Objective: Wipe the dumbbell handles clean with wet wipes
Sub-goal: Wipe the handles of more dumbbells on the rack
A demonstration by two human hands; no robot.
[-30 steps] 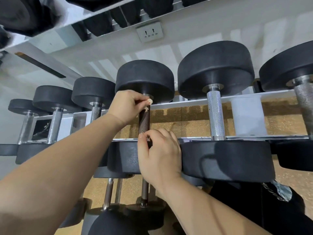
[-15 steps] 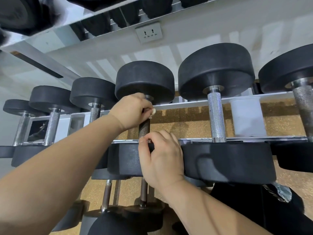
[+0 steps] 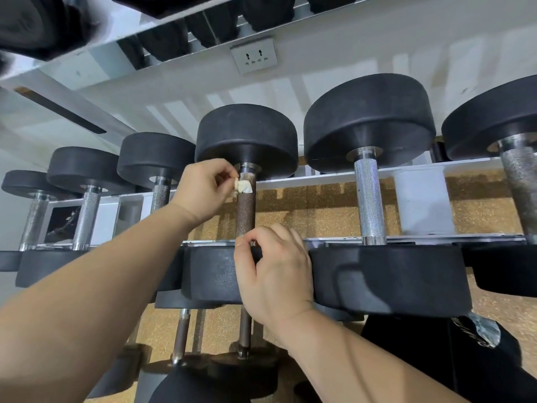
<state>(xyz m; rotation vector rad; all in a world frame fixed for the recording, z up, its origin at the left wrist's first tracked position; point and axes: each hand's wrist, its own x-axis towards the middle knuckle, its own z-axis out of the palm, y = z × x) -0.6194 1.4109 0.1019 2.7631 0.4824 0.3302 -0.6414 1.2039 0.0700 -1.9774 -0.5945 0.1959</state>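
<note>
My right hand pinches the lower end of the handle and hides it. My left hand hides most of the wipe. The far-right dumbbell is cut by the edge; the top-left weight is blurred. The socket has markings too small to read.

dumbbell heads black | handle brown, knurled | wipe cream | floor speckled tan
</note>
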